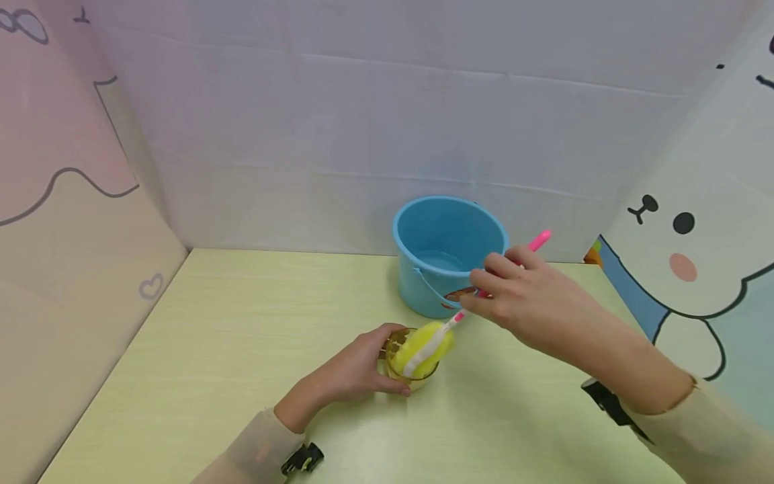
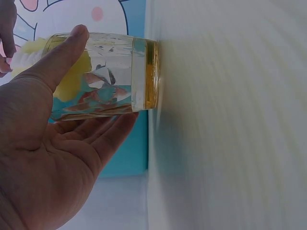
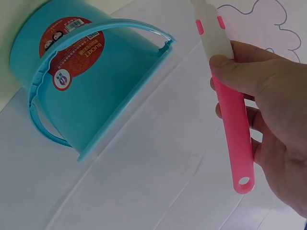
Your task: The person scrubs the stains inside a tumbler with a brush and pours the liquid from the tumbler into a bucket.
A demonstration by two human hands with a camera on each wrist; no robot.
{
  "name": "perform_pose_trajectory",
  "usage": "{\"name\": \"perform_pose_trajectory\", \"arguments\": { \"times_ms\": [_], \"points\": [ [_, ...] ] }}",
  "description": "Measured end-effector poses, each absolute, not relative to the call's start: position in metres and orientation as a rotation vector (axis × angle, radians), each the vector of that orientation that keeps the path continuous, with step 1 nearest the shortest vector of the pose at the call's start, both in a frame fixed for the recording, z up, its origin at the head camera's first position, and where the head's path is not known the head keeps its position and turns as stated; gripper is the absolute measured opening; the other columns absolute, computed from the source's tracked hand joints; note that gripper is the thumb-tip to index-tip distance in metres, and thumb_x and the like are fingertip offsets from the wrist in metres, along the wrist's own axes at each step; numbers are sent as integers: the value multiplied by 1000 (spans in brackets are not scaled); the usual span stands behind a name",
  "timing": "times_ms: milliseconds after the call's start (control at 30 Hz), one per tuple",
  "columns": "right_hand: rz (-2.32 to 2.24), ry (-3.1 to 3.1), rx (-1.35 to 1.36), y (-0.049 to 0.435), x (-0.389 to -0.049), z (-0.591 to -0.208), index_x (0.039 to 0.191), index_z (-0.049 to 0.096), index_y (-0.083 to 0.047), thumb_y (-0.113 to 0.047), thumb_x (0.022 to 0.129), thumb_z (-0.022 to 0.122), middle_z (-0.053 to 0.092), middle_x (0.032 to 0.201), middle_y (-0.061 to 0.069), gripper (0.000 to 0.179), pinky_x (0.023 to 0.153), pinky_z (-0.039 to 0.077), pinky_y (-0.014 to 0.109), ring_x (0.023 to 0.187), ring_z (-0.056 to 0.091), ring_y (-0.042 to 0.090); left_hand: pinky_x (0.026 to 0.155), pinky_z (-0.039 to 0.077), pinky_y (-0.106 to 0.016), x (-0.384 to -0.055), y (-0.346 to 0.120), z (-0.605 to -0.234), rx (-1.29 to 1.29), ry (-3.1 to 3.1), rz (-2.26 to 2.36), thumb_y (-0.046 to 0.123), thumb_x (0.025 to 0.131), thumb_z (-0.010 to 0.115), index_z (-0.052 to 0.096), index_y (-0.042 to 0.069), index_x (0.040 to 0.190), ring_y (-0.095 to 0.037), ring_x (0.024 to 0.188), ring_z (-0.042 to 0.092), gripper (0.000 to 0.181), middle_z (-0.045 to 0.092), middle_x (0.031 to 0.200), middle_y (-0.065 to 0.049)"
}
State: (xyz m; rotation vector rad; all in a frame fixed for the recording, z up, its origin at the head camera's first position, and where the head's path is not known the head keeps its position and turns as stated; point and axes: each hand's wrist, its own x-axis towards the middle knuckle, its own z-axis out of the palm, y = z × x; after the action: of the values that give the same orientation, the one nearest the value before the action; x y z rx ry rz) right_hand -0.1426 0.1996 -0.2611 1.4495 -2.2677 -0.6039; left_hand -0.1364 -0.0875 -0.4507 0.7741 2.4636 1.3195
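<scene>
An amber-tinted glass cup stands upright on the table, and my left hand grips it with thumb and fingers on opposite sides. My right hand holds the pink handle of a bottle brush, thumb pressed along its upper part. The brush's yellow and white sponge head is partly inside the cup's mouth, the handle slanting up to the right. In the left wrist view the yellow sponge shows through the upper part of the cup's clear wall.
Behind the cup stands a blue bucket with a red label and a hanging handle; some liquid shows at its bottom. A pale yellow table lies beneath. Cloth-like walls with cartoon drawings border the back and sides.
</scene>
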Motion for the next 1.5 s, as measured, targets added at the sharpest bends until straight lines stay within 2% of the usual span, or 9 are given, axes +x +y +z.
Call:
{"name": "perform_pose_trajectory", "arguments": {
  "times_ms": [267, 733, 1133, 1500],
  "points": [
    [-580, -2229, 1442, 197, -146, -270, 129, 75, -21, -21, 78, 96, 62, 102, 4, 55, 81, 47, 42, 94, 50, 27, 107, 50, -37, -136, -87, -449, 770, 2442, 1337, 31, 76, 100, 50, 10, 150, -13, 120, 60, 92, 62, 135, 3],
    [-557, -2248, 1389, 197, -150, -279, 125, 78, -21, -21, 78, 96, 64, 101, 7, 50, 81, 50, 44, 96, 54, 30, 102, 52, -34, -135, -87, -450, 772, 2423, 1368, 28, 75, 100, 51, 10, 148, -11, 114, 62, 90, 64, 126, 7],
    [-560, -2280, 1333, 205, -154, -282, 114, 73, -18, -19, 78, 96, 60, 97, 9, 42, 80, 49, 45, 92, 53, 29, 102, 52, -34, -135, -87, -450, 755, 2435, 1341, 30, 76, 100, 50, 10, 148, -12, 114, 61, 90, 63, 125, 8],
    [-568, -2362, 1291, 220, -153, -283, 126, 74, -19, -16, 75, 97, 67, 113, 13, 57, 84, 54, 48, 104, 61, 35, 106, 50, -37, -135, -87, -450, 764, 2439, 1351, 30, 76, 100, 51, 11, 147, -12, 118, 61, 88, 63, 129, 7]
  ]
}}
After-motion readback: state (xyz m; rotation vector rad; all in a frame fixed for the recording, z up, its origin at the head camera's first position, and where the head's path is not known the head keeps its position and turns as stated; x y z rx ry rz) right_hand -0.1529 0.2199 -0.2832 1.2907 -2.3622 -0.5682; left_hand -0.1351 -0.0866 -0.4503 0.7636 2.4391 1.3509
